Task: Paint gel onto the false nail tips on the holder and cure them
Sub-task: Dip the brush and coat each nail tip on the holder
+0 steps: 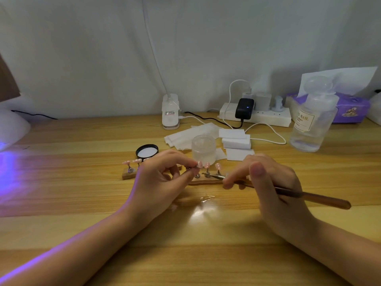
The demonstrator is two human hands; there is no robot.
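The painting step looks under way. The left hand [158, 178] pinches one pink nail tip [199, 164] on the wooden holder [203, 181], mid-table. The right hand [266, 182] grips the brush [309, 197]. Next it needs a slow, gentle stroke. The brush tip is too blurry to make out.

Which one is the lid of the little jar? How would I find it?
Start at the wooden table and find the frosted jar in the middle, behind the hands. Look just left of it: the lid lies flat there. It is the only round thing with a black rim and a white middle.
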